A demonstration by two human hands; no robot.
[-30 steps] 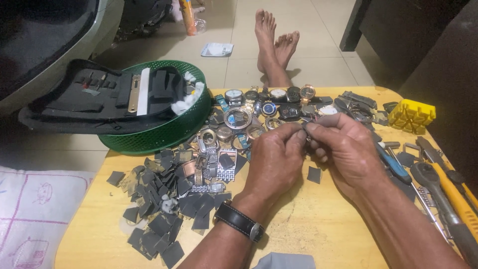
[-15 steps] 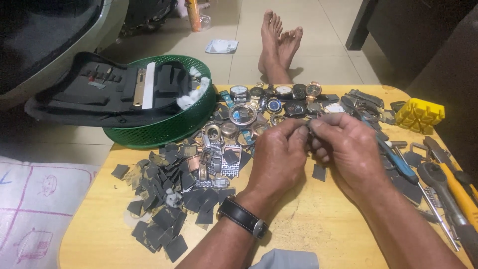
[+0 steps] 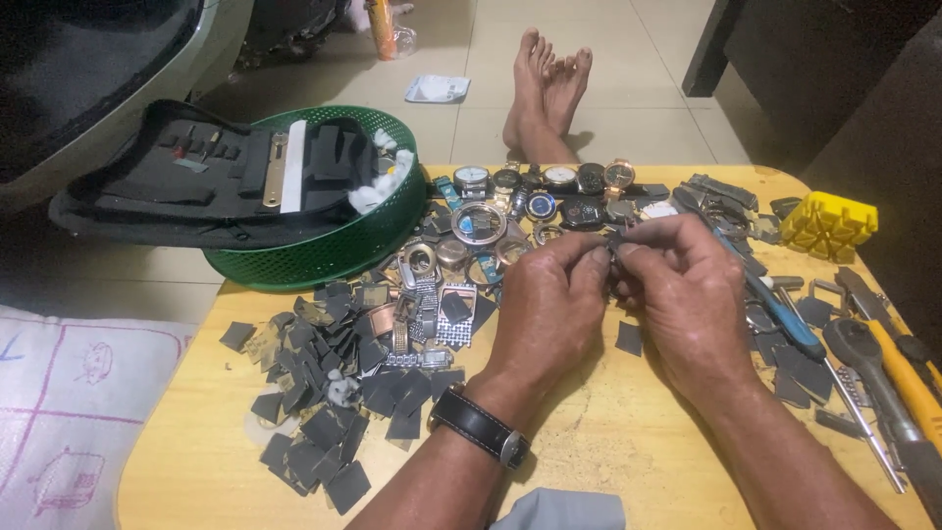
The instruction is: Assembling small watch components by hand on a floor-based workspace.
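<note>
My left hand (image 3: 549, 304) and my right hand (image 3: 687, 294) meet above the middle of a low wooden table (image 3: 608, 451). Their fingertips pinch one small dark part (image 3: 615, 247) between them; what it is cannot be made out. A black-strapped wristwatch (image 3: 479, 426) sits on my left wrist. Just beyond my fingers lies a cluster of watches and watch cases (image 3: 535, 196). A metal watch bracelet (image 3: 420, 314) lies left of my left hand.
A pile of small dark square pieces (image 3: 324, 393) covers the table's left side. A green basket (image 3: 343, 240) holding a black tool case (image 3: 196, 182) stands at the back left. A yellow block (image 3: 829, 221), a blue-handled tool (image 3: 780, 314), other hand tools (image 3: 883, 363) lie right. My bare feet (image 3: 549, 88) rest beyond.
Both hands stay pinched together on the small part with only slight finger movement. The view has shifted a little.
</note>
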